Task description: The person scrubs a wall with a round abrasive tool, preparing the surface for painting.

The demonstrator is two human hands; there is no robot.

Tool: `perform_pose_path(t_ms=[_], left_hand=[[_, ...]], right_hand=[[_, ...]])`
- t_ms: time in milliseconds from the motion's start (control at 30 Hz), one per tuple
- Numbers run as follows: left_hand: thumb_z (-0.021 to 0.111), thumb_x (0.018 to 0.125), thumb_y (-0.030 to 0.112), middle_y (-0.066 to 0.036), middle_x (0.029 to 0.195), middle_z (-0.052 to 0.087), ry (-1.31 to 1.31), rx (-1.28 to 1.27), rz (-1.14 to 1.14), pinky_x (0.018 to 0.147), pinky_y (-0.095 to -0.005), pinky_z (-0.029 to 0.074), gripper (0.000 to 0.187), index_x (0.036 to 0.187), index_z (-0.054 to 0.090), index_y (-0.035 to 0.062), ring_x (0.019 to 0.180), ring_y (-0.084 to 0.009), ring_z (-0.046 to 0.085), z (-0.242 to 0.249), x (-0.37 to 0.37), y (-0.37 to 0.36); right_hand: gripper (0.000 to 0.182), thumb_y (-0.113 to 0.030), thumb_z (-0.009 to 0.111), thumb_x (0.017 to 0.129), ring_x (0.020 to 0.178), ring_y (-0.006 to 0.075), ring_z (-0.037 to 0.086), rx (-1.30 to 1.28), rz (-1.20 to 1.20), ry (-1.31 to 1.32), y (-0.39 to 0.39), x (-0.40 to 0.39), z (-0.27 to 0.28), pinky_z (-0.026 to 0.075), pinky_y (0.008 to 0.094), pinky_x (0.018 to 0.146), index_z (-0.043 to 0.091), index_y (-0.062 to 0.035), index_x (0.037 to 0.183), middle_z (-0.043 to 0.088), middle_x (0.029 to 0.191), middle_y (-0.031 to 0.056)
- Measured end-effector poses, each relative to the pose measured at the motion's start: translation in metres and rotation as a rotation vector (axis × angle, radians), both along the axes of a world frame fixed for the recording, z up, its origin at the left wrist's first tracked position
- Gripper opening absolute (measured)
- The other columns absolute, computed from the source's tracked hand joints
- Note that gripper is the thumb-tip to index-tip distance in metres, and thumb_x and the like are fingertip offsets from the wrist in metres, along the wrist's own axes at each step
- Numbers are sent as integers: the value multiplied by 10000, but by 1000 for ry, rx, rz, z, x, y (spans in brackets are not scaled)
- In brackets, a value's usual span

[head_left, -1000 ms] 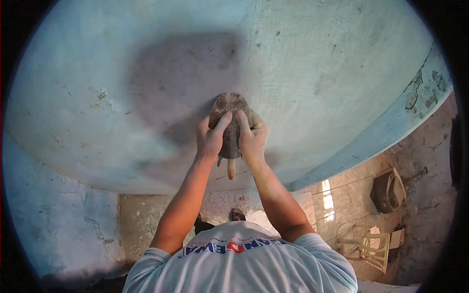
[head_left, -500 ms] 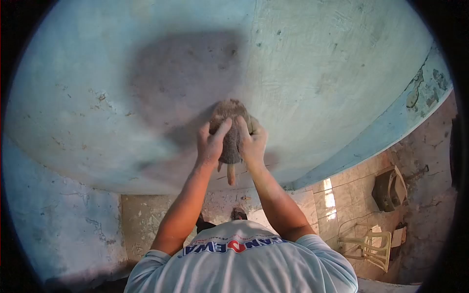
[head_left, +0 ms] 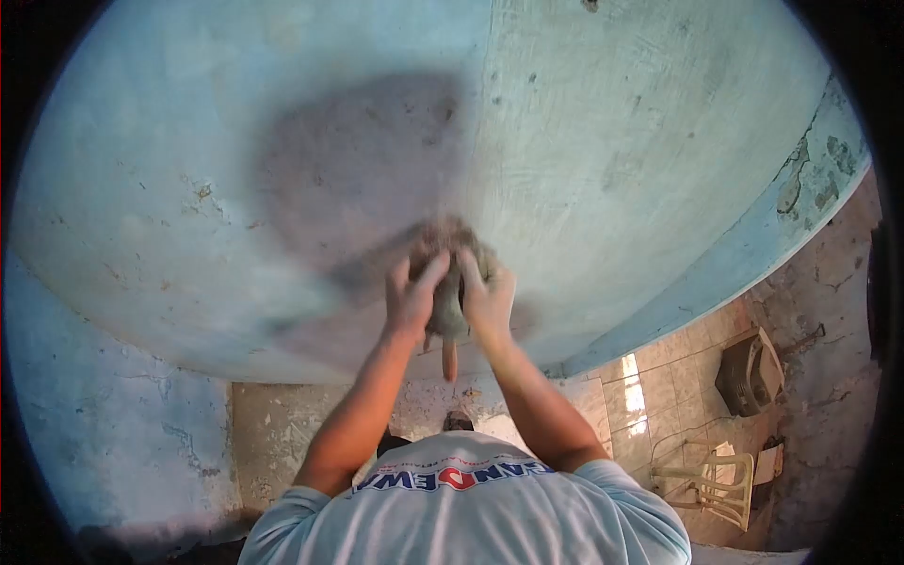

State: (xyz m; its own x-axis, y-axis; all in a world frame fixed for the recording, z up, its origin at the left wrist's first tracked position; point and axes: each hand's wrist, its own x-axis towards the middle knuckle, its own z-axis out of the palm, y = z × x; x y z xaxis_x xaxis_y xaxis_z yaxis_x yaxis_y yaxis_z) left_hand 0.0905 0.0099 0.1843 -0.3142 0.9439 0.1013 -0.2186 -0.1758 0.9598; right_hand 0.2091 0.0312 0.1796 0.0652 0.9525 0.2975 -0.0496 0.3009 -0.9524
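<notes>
Both hands grip a grey-brown, rough-faced oblong thing, whose exact kind I cannot make out; it is held against the pale blue-green wall. My left hand closes round its left side with the thumb on the face towards me. On the opposite side my right hand has the same hold, thumb beside the other thumb. A narrow, pinkish-tan piece sticks out below it. Its upper end is blurred against the wall, and most of my fingers are hidden behind it.
Flaked plaster marks the wall's right edge. On the tiled floor at the lower right stand a pale plastic chair and a dark boxy object. A peeling blue wall is at the left. A shadow falls on the wall.
My two hands and the thing they hold have moved a short way down the wall towards me. The held thing's near face now looks more foreshortened. Both hands keep their grip.
</notes>
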Motion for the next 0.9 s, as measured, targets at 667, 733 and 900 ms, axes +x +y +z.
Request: perform_pose_path(t_ms=[667,733,900], left_hand=[[734,988,216,-59,1103,742,-60,-107,-3,928,-349,525,278,1153,744,-7,1034,-160,669,24,6,6],[735,984,215,-68,1108,746,-143,-53,-73,934,-350,528,301,1180,742,-14,1033,-168,677,64,-2,15],[729,984,206,-57,1057,740,-74,-55,40,899,-344,535,276,1142,741,-20,998,-156,678,-10,19,-11]], right_hand=[[219,-138,656,1047,833,80,584,-71,75,80,22,6,4,495,268,742,754,57,1055,700,887,2],[235,-165,674,1029,778,94,572,-24,102,122,26,0,55,499,303,701,765,52,1036,702,808,11],[225,-151,657,1039,745,93,533,-65,24,111,0,9,-36,480,309,678,724,44,946,636,753,-9]])
